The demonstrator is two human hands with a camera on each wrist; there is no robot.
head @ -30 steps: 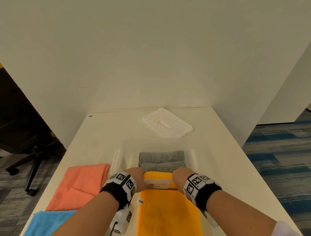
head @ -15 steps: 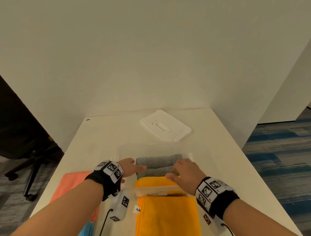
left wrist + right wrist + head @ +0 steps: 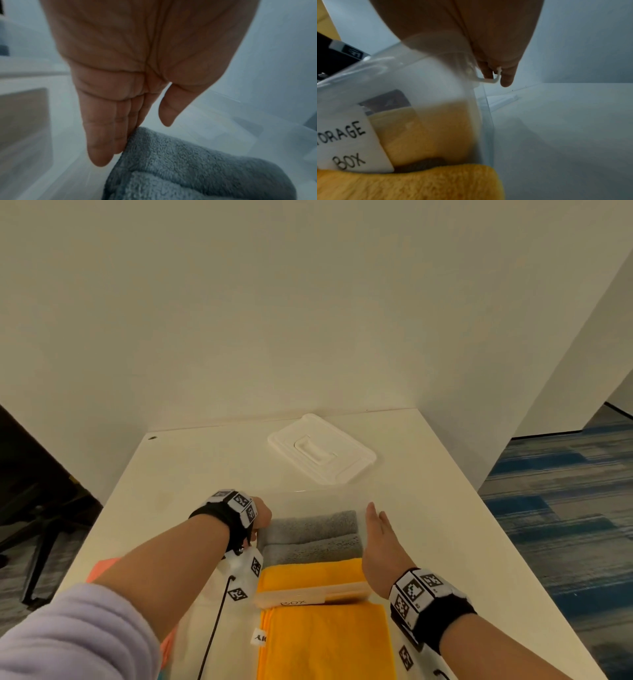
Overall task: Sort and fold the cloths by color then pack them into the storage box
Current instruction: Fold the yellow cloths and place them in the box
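Note:
A clear storage box stands mid-table with two folded grey cloths at its far end and a folded yellow cloth at its near end. My left hand reaches down inside the box's left side. Its straight fingers touch the edge of the grey cloths and hold nothing. My right hand stands edge-on at the right wall, its flat fingers along the rim. A second yellow cloth lies flat on the table in front of the box.
The white box lid lies behind the box near the wall. A coral cloth lies at the left, mostly hidden by my left arm. The table's right edge drops to blue carpet. An office chair stands at the left.
Both hands have left the yellow cloth at the box's near end and moved farther in. The left now touches the grey cloths' left side; the right turned edge-on at the right wall.

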